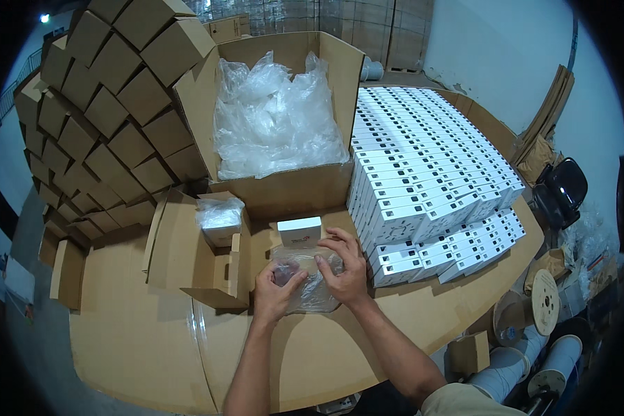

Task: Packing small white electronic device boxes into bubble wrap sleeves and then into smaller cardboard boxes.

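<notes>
My left hand (274, 292) and my right hand (345, 267) both pinch a clear plastic bag (310, 288) that lies on the cardboard-covered table (152, 340). Something dark shows through the bag near my left fingers. A small white box (299, 232) stands just beyond the bag, close to my right fingertips.
A big open carton (326, 187) full of crumpled clear plastic bags stands behind. To the right, several rows of small white boxes (430, 173) are stacked. A small open carton (211, 260) with a plastic liner sits left. Brown cartons (111, 111) are piled at far left. Spools (544, 301) lie on the floor, right.
</notes>
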`<state>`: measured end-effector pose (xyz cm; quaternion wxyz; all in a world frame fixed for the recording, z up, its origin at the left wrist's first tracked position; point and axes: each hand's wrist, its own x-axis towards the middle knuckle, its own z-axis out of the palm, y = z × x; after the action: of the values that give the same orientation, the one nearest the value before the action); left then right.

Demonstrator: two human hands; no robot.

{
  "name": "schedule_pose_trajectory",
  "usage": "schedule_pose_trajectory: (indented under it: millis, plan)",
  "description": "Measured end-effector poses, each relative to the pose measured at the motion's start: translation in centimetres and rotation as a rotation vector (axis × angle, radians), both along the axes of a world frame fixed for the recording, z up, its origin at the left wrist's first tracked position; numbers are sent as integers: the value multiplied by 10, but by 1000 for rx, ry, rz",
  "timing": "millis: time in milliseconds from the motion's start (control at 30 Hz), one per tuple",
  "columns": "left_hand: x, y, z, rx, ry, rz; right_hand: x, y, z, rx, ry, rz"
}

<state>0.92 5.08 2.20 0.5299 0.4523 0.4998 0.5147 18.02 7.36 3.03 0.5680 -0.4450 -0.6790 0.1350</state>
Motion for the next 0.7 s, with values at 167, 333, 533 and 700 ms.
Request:
schedule_pose_trajectory:
  millis: [167, 333, 533, 700]
  plan:
    - [1, 0, -1, 20, 46, 24, 1, 1, -1, -34, 42, 27]
    - [2, 0, -4, 84, 200, 113, 1, 1, 1, 13, -30, 19]
    - [1, 1, -6, 119, 382, 207, 2, -3, 10, 166, -219, 62]
    - [2, 1, -2, 139, 385, 179, 4, -5, 21, 225, -447, 123]
